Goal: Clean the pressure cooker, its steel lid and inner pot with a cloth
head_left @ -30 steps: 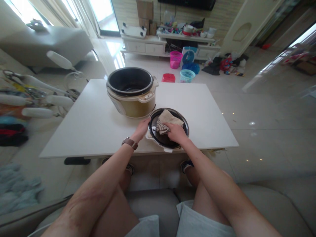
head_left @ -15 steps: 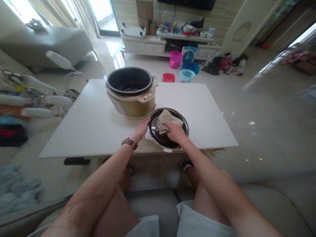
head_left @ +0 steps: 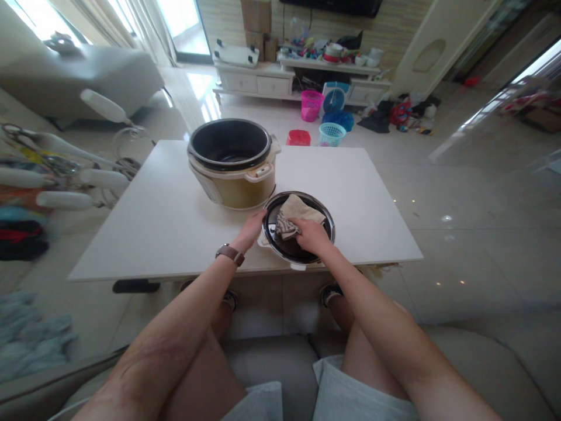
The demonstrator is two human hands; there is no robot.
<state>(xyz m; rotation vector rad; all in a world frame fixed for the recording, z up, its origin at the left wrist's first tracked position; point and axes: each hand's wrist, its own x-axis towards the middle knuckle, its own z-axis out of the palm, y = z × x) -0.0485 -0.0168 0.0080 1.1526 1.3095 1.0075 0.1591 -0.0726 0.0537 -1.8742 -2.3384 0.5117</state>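
Note:
A pressure cooker lid [head_left: 293, 251] lies upturned near the front edge of the table, its dark inner side and shiny rim facing up. My left hand [head_left: 251, 229] is closed on the left side of its rim; a brown-strapped watch circles that wrist. Bunched on the lid's inner face is a beige cloth [head_left: 301, 207] with a dark striped part. My right hand [head_left: 312, 236] presses this cloth down, fingers closed over it. Behind and to the left stands the gold and white pressure cooker [head_left: 236, 190], lidless, its dark inner pot [head_left: 230, 143] showing.
The white table [head_left: 144, 222] carries the cooker and lid. Past its far edge sit a red stool [head_left: 298, 138], a light-blue basket [head_left: 332, 134] and a pink basket [head_left: 311, 105] on the tiled floor. A white appliance with padded arms [head_left: 100, 178] stands at the left.

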